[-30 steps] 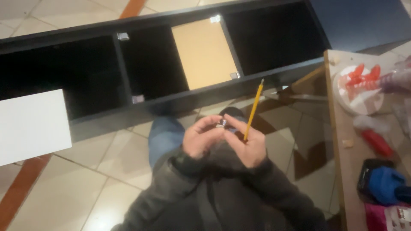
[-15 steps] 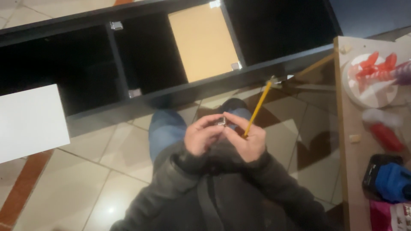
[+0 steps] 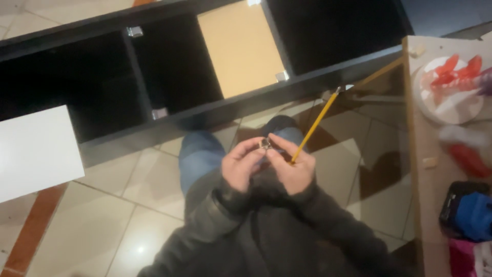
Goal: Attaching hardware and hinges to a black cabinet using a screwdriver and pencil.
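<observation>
My left hand (image 3: 241,166) and my right hand (image 3: 292,166) meet above my lap, fingertips pinched together on a small shiny metal bracket (image 3: 266,143). A yellow pencil (image 3: 313,125) is tucked between the fingers of my right hand and slants up to the right. I wear blue jeans and a dark jacket. A black shelf unit (image 3: 169,77) lies on the tiled floor just past my knees, with a tan back panel (image 3: 241,48) in one compartment and small metal brackets (image 3: 159,113) fixed at its dividers.
A white board (image 3: 36,151) lies on the floor at the left. A wooden table (image 3: 428,205) stands at the right, bearing a white plate (image 3: 453,105) with red pieces, a red object and a black and blue item (image 3: 469,213).
The view has shifted slightly and the pencil now leans further to the right. Both hands have stayed together on the small metal bracket.
</observation>
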